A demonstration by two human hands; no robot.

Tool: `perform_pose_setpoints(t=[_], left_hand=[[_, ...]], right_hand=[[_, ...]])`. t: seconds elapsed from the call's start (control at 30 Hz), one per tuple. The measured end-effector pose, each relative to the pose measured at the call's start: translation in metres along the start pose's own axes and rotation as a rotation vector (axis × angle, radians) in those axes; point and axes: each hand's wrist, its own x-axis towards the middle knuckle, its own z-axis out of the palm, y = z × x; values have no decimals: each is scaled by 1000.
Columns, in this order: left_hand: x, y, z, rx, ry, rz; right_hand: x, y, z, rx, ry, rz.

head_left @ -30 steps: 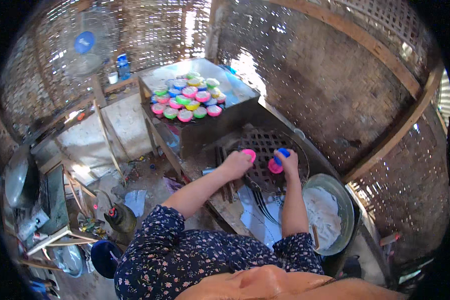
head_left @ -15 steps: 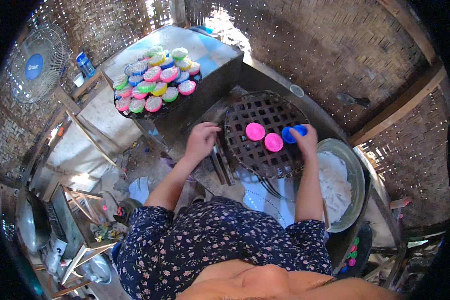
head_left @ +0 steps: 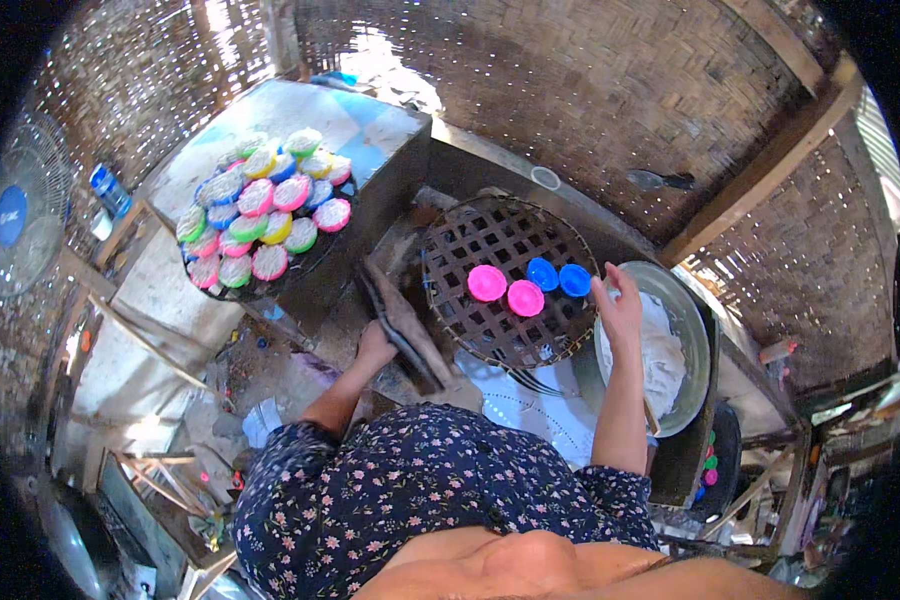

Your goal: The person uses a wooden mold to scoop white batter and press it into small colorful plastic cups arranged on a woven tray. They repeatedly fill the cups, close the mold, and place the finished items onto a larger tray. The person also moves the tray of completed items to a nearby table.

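hands (head_left: 622, 312) well apart, right fingers (head_left: 629, 283) parted

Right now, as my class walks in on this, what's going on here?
A person is at a round woven tray holding two pink cups and two blue cups. The right hand, fingers apart, is near the blue cups and the basin of white stuff. The left hand is by a long dark board; whether it grips anything is unclear. Over to the left, many colourful cups with white contents stand clustered on a counter.
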Motion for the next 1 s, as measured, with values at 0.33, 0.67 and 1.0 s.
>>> perform_pose_setpoints(t=[0.33, 0.67, 1.0], left_hand=[[-3, 116, -60, -303, 212, 173], [11, 165, -86, -63, 444, 356], [139, 284, -148, -2040, -728, 134]], right_hand=[[-101, -88, 45, 498, -795, -207], [-103, -105, 66, 799, -1061, 446], [-61, -74, -29, 1042, -1013, 598]])
